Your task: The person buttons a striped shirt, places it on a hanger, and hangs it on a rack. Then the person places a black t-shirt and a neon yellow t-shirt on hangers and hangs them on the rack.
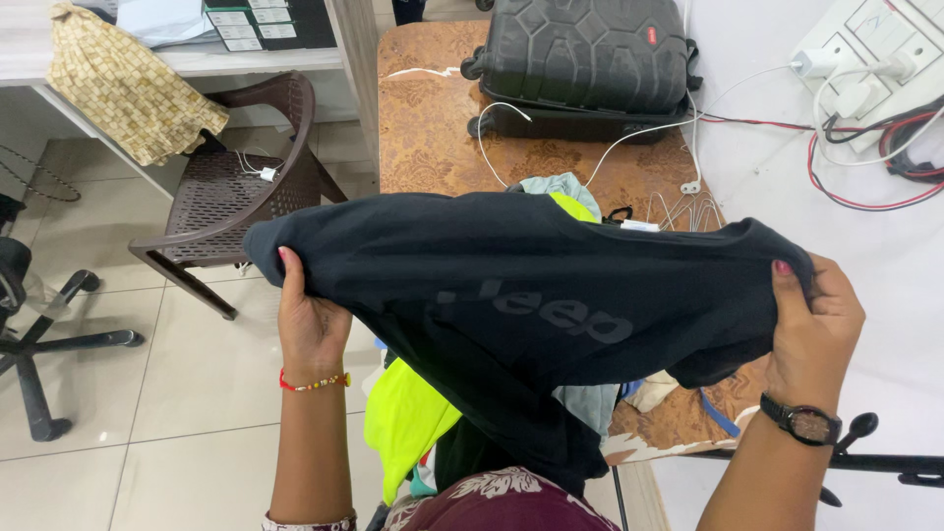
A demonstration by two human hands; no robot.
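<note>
Head view, the only one. Both hands hold a black t-shirt (531, 295) spread in the air above the near end of a brown patterned table (433, 128). Left hand (310, 320) is clenched on the shirt's left edge, fingers curled over the cloth; a beaded bracelet (315, 382) sits on that wrist. Right hand (811, 329) pinches the right edge, thumb and fingers closed on the fabric; a dark wristwatch (806, 423) is on that wrist. The shirt's long axis runs left to right between the two grips, nearly level, the right end slightly lower. Cloth hangs down from the middle toward the person, so the bulk lies between the hands and below them; neither hand is clearly nearer to it. Grey print shows on the side facing the camera. Under the shirt, on the table, lies a heap of clothes, among them a neon yellow garment (408, 423) and a pale blue-grey one (560, 187). Far on the table: a black suitcase (585, 59) lying flat, white cables (629, 138) trailing right to a wall socket board (865, 59). Left of the table, on the tiled floor, stands a brown plastic chair (236, 177); an office chair base (39, 344) is at the far left.
</note>
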